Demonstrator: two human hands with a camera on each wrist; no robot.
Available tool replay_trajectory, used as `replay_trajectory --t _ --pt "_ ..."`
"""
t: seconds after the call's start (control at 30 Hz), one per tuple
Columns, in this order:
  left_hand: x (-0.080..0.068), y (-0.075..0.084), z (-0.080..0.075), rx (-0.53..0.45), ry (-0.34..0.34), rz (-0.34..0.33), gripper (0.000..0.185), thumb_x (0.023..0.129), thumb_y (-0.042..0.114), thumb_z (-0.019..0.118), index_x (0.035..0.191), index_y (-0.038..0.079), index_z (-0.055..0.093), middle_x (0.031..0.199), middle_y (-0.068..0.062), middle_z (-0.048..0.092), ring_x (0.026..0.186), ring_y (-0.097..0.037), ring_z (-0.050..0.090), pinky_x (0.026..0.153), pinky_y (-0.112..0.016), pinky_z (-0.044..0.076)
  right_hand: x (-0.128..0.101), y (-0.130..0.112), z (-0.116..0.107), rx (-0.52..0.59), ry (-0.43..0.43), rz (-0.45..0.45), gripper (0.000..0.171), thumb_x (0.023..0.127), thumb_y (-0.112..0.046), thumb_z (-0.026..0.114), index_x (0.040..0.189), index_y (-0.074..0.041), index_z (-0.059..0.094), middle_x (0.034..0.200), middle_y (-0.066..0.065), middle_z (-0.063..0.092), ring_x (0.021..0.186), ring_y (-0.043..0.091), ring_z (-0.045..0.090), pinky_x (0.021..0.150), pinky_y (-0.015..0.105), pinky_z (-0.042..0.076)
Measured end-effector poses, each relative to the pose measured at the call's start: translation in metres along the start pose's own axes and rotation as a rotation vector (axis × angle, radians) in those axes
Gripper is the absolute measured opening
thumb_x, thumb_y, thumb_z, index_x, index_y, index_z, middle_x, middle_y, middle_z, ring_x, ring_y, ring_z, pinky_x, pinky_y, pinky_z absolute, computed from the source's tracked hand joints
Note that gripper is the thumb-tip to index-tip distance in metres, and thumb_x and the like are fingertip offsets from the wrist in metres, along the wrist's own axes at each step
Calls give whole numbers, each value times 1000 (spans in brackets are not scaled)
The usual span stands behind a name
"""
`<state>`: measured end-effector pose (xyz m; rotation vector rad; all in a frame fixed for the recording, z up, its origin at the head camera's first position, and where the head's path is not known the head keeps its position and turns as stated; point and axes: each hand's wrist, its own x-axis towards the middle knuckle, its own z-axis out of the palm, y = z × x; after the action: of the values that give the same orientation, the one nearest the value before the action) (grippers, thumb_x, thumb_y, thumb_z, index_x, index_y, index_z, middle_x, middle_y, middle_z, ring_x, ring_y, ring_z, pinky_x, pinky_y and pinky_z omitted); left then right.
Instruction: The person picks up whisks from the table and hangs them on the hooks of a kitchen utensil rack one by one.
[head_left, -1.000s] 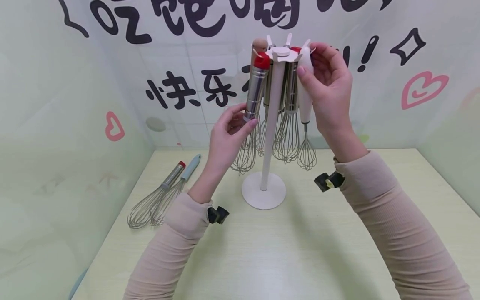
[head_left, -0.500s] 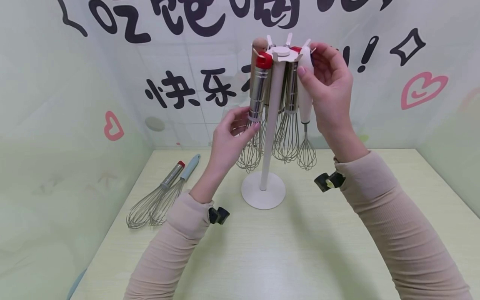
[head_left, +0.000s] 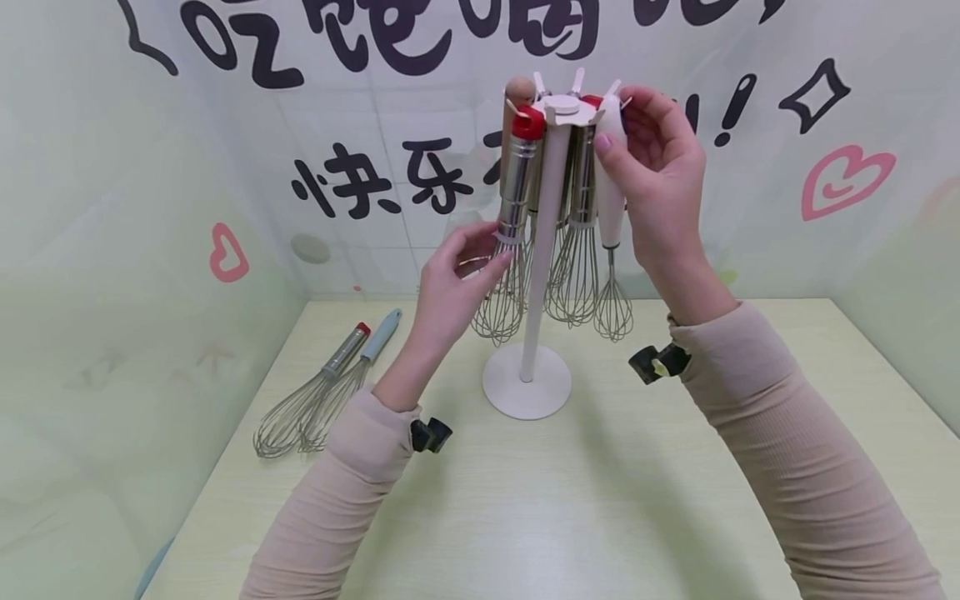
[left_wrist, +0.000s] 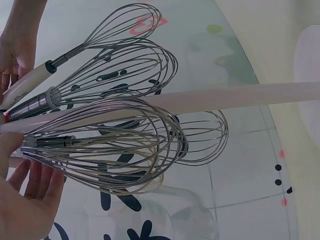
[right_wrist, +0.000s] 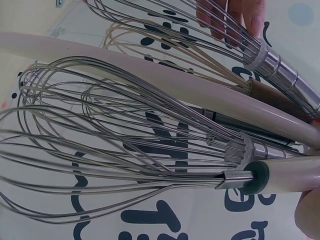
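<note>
A white hook stand carries several hanging whisks. My left hand reaches up from the left. Its thumb and fingers pinch the collar of the red-capped steel whisk, which hangs upright on a front hook. My right hand pinches the top of the white-handled whisk on the stand's right side, thumb on the handle. In the left wrist view my left hand lies beside the wire heads and the pole. The right wrist view shows the white handle and a steel collar.
Two more whisks lie on the pale table at the left, one red-capped steel and one light blue. The stand's round base sits mid-table. Walls with black lettering close in the back and sides.
The red-capped whisk swung from tilted to hanging straight on its hook. My left hand slid slightly down and left at its collar. The right hand stayed put.
</note>
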<state>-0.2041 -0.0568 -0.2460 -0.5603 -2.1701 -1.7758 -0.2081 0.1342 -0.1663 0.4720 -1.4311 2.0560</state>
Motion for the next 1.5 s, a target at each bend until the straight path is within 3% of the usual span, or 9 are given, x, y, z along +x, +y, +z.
replay_trajectory --t 0.27,0.5,0.73,0.97,1.5 --pt "-1 -4 -7 27 20 -16 33 96 15 55 126 2 56 120 -15 62 110 -23 60 97 -32 53 -1 1 1 7 -4 -11 34 80 10 65 112 -2 58 107 5 57 102 17 53 93 19 48" --pt "-1 -10 -14 65 61 -26 32 97 15 52 126 2 57 121 -16 62 111 -24 60 97 -34 52 -1 5 2 -47 -11 -105 28 81 1 71 103 -11 60 104 4 59 97 17 54 90 21 48" --pt "0 -26 -24 103 101 -52 30 97 12 50 125 2 57 120 -17 63 111 -25 61 97 -35 53 -1 5 7 -17 38 -88 38 70 -18 83 100 -11 60 101 4 58 94 16 54 86 21 48" --pt "1 -40 -36 145 124 -104 31 98 13 49 126 2 56 119 -16 62 109 -26 60 98 -36 52 1 1 11 18 83 -15 29 78 3 74 102 -5 59 100 3 58 93 14 54 85 19 49" --pt "1 -82 -65 248 158 -225 33 98 14 47 127 1 55 120 -18 60 112 -30 58 103 -40 48 3 -1 10 14 86 1 33 72 -6 81 97 -5 60 96 4 58 89 14 54 82 19 49"
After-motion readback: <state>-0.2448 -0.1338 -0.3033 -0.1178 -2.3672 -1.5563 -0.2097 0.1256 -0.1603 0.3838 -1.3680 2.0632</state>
